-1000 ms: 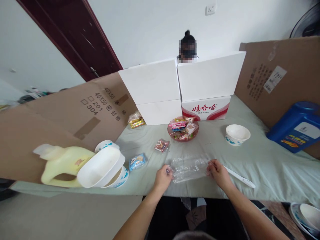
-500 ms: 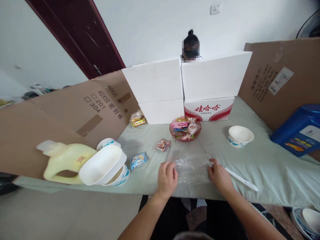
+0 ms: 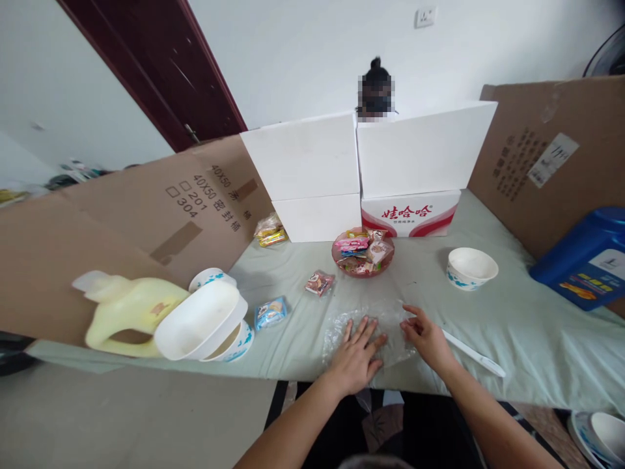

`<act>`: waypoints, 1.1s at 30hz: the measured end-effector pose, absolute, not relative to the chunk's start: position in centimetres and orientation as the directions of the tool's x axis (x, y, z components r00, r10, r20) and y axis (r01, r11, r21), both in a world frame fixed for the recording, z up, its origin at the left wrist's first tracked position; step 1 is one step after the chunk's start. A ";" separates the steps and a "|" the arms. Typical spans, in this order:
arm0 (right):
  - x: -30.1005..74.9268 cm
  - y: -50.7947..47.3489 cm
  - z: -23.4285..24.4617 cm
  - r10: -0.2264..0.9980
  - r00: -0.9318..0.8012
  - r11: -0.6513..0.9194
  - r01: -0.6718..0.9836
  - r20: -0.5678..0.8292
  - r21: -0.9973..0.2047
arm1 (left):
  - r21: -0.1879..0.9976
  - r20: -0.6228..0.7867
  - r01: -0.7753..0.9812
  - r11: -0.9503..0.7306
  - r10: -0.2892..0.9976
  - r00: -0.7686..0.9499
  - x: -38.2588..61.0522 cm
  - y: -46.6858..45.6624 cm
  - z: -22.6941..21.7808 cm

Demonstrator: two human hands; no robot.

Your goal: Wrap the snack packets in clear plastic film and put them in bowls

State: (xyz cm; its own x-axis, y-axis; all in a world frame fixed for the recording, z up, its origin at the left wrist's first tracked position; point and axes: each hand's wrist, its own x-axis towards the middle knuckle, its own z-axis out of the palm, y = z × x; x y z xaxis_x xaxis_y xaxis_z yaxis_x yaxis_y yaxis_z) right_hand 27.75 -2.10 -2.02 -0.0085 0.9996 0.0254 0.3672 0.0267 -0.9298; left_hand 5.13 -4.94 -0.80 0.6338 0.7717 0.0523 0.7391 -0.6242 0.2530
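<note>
The left hand (image 3: 360,358), just now curled, lies spread on the plastic bag (image 3: 392,320), seemingly flattening it, at the bowl's (image 3: 387,262) six o'clock; the right hand (image 3: 424,335) curls at three o'clock. Its pinch is unclear.

Yellow jug (image 3: 139,301), blue bottle (image 3: 581,257), stacked white boxes (image 3: 303,159), dark red door (image 3: 159,55), wall socket (image 3: 426,17)

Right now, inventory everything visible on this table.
Thin plastic sheet: 1, clear, front centre
Round glossy bowl: 1, pink, centre
Wrapped packets: several, multicoloured, in pink bowl and left
Round patterned bowls: 3, white-blue, both sides
Oblong dish: 1, white, left
Handled plastic bottle: 1, yellow, left
Plastic jug: 1, blue, right
Slim stick: 1, white, right
Cardboard boxes: 4, mostly white, back
Cardboard panels: 2, brown, sides
Cloth: 1, green, beneath
Left hand: 1, bare, on sheet
Right hand: 1, bare, at sheet
</note>
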 end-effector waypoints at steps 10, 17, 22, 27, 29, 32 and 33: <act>28.7 -1.1 -3.0 0.997 0.026 0.052 0.390 0.068 -0.919 | 0.275 0.074 0.818 -0.506 0.859 0.506 5.6 -5.3 -0.1; 27.6 1.1 -1.8 0.991 -0.076 0.128 0.389 0.107 -0.912 | 0.314 0.198 0.900 -0.301 0.948 0.248 7.4 -1.4 2.3; 26.4 2.3 -2.7 0.996 -0.048 0.094 0.401 0.081 -0.911 | 0.288 0.151 0.937 -0.197 0.976 0.159 7.3 0.7 0.9; 26.3 1.9 -2.9 0.998 -0.035 0.067 0.519 0.057 -0.852 | 0.302 0.205 0.930 -0.210 0.967 0.152 5.7 0.6 -0.5; 26.1 1.9 -2.5 0.999 -0.020 0.046 0.583 0.042 -0.811 | 0.305 0.251 0.924 -0.231 0.955 0.156 5.3 0.5 -0.8; 25.5 2.2 -2.0 0.999 0.018 0.010 0.683 0.031 -0.730 | 0.298 0.278 0.928 -0.224 0.950 0.140 4.9 0.5 -1.0; 25.3 2.3 -1.8 0.999 0.030 0.002 0.715 0.034 -0.699 | 0.287 0.273 0.935 -0.207 0.953 0.127 4.9 0.5 -1.1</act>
State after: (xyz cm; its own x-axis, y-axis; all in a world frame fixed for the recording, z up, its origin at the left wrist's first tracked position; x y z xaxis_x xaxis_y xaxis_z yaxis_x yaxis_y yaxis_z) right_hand 25.32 2.28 -1.84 0.0297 0.9990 0.0338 0.7147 0.0024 -0.6994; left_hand 4.86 0.53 -1.05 0.1272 0.9535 0.2734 0.9353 -0.2070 0.2868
